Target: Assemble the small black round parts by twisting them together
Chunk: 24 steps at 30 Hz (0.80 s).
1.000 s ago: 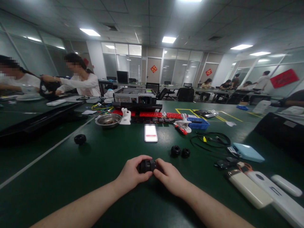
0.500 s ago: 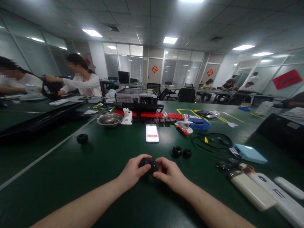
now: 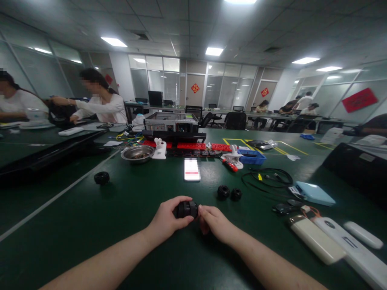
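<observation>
A small black ribbed cylinder, like a lens barrel [image 3: 187,209], is held just above the green table [image 3: 90,225]. My left hand [image 3: 168,218] wraps its fingers round the left part of it. My right hand [image 3: 214,222] pinches its right end with thumb and fingertips. Two similar black round parts [image 3: 223,191] [image 3: 236,194] lie a little beyond my right hand. A third black round part [image 3: 102,177] sits far to the left.
A phone [image 3: 191,169] lies ahead. Behind it are a steel bowl [image 3: 137,153], red blocks [image 3: 193,146], a blue tray [image 3: 252,156] and a computer case [image 3: 171,122]. Cables [image 3: 267,177], power banks [image 3: 314,240] and a blue case [image 3: 314,192] lie right. People sit at the left.
The black cylinder has turned between my hands, and my right hand has slid from over it to its right end. The camera has shifted slightly.
</observation>
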Each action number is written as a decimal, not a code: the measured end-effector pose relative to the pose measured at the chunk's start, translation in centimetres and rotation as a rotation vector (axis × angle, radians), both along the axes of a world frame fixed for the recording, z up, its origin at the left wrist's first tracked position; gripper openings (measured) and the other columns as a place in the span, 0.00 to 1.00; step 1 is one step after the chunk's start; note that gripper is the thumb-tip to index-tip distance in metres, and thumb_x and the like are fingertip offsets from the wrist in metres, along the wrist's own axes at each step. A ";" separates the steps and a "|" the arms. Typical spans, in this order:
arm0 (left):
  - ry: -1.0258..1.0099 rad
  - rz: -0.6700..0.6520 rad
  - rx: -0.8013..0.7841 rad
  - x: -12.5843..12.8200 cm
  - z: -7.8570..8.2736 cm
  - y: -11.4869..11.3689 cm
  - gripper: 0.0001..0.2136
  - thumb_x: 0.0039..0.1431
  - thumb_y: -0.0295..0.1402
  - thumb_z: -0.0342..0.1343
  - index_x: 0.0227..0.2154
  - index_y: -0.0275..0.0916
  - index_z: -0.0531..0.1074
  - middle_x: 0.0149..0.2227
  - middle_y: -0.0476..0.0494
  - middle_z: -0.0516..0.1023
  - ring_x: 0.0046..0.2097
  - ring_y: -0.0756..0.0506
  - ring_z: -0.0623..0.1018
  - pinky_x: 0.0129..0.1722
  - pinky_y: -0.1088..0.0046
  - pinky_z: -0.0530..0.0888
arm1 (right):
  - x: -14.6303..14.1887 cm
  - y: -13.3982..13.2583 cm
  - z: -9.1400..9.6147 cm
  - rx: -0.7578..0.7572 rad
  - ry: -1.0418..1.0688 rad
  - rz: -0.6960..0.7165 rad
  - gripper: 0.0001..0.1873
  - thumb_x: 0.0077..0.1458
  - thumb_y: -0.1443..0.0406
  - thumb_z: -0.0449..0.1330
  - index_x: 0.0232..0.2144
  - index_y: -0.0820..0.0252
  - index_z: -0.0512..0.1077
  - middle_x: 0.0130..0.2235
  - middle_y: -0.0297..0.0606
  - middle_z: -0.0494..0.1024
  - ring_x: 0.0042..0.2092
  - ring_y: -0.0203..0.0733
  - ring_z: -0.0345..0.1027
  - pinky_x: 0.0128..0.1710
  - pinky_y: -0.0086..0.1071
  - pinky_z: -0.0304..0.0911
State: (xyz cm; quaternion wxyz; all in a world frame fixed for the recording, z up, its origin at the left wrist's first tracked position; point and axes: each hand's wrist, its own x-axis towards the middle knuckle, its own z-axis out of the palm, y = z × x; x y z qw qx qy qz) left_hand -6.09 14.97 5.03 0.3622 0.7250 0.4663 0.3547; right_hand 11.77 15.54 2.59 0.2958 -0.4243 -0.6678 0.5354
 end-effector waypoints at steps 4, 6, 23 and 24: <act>-0.007 -0.014 0.063 -0.2 -0.4 0.2 0.20 0.41 0.35 0.59 0.40 0.39 0.68 0.40 0.44 0.73 0.42 0.44 0.71 0.42 0.68 0.67 | -0.3 -0.1 0.0 -0.053 0.089 0.044 0.27 0.49 0.44 0.42 0.22 0.62 0.60 0.16 0.29 0.61 0.18 0.31 0.55 0.18 0.26 0.52; -0.030 -0.041 0.039 -0.4 -0.6 0.4 0.20 0.42 0.37 0.59 0.41 0.39 0.67 0.40 0.44 0.73 0.41 0.43 0.72 0.41 0.69 0.67 | -0.2 -0.2 0.3 -0.007 0.041 0.065 0.25 0.51 0.46 0.42 0.22 0.62 0.60 0.17 0.29 0.61 0.18 0.31 0.55 0.19 0.26 0.51; 0.089 -0.077 -0.031 -0.1 0.9 0.2 0.11 0.46 0.34 0.53 0.34 0.37 0.69 0.31 0.47 0.71 0.33 0.48 0.71 0.32 0.74 0.68 | 0.6 -0.2 0.8 0.148 -0.231 0.058 0.26 0.49 0.45 0.46 0.24 0.63 0.66 0.19 0.31 0.64 0.21 0.31 0.57 0.21 0.25 0.51; 0.088 -0.061 -0.015 -0.1 0.9 0.2 0.12 0.45 0.33 0.54 0.35 0.37 0.69 0.32 0.47 0.72 0.33 0.47 0.71 0.33 0.74 0.68 | 0.5 -0.1 0.7 0.061 -0.125 0.061 0.29 0.50 0.44 0.41 0.24 0.63 0.65 0.17 0.30 0.63 0.20 0.31 0.57 0.20 0.25 0.52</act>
